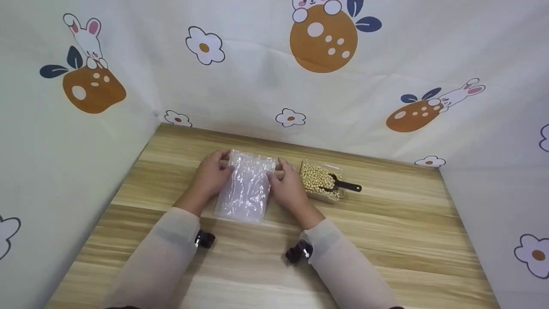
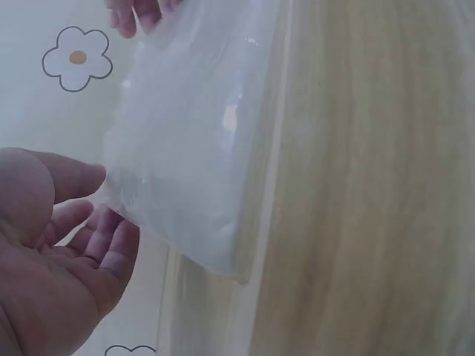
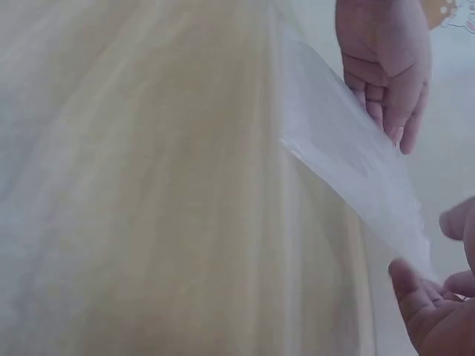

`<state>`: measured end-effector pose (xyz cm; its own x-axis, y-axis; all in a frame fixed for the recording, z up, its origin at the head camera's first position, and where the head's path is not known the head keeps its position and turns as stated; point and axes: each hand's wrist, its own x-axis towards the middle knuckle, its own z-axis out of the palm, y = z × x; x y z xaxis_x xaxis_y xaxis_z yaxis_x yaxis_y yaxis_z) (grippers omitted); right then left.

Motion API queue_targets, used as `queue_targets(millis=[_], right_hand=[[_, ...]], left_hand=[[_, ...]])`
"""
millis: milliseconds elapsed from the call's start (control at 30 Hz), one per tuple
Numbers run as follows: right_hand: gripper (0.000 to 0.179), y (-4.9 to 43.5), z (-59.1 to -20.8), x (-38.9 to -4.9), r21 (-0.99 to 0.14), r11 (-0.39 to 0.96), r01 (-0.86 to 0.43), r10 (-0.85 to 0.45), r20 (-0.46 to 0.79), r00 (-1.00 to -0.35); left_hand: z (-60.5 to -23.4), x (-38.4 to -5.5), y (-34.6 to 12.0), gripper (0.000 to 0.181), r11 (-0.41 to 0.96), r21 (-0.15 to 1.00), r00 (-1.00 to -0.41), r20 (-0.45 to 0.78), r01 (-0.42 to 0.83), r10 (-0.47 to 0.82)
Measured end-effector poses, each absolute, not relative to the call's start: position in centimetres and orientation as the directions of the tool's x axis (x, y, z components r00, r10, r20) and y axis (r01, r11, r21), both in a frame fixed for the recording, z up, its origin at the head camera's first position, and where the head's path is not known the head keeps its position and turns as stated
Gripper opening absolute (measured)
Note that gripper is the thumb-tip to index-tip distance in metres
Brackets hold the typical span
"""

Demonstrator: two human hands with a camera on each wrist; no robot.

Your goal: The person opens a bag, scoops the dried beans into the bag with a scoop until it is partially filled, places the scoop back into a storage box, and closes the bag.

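A clear plastic bag (image 1: 246, 186), flat and shiny, is held up by its far corners with its near edge low over the wooden table. My left hand (image 1: 212, 174) pinches the far left corner. In the left wrist view the thumb (image 2: 85, 178) lies on the bag's near face, with the other fingers curled behind. At the far right corner, my right hand (image 1: 287, 184) holds the bag, its fingertips (image 3: 407, 280) on the edge. What the bag's mouth looks like cannot be made out.
Right of the right hand stands a clear box (image 1: 332, 199) of round yellow beans (image 1: 316, 176). A black scoop (image 1: 347, 185) is stuck in the beans, its handle reaching over the right rim. Printed cloth walls (image 1: 244, 90) enclose the table (image 1: 386, 231).
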<state>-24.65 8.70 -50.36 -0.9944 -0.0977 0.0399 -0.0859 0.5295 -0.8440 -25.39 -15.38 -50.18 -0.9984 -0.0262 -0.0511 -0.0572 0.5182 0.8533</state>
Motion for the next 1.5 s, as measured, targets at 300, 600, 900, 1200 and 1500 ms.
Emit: queue_targets(millis=[300,600,900,1200,1500], right_hand=[[0.037,9.8,-49.2,-25.1,-0.956,0.290,-0.052,0.021,0.060,-0.998],[0.023,10.5,-47.7,-24.8,-0.994,0.111,0.008,0.011,-0.007,-1.000],[0.016,11.0,-46.9,-23.5,-0.999,0.038,0.025,0.020,-0.025,-0.999],[0.012,11.4,-46.1,-22.2,-0.998,-0.054,-0.037,0.073,0.033,-0.997],[0.005,11.3,-45.4,-21.1,-0.981,-0.136,-0.140,0.079,0.130,-0.988]], left_hand=[[-49.1,-24.9,-14.3,0.048,0.473,0.880,-0.998,-0.026,-0.047,-0.051],[-48.6,-24.2,-13.7,0.040,0.401,0.916,-1.000,-0.001,-0.013,-0.031],[-48.3,-23.4,-12.7,0.038,0.364,0.930,-0.995,0.079,0.051,-0.063],[-46.7,-22.1,-11.0,0.039,0.333,0.940,-0.985,0.128,0.082,-0.119],[-45.6,-21.0,-9.3,0.031,0.206,0.967,-0.983,0.167,0.148,-0.074]])
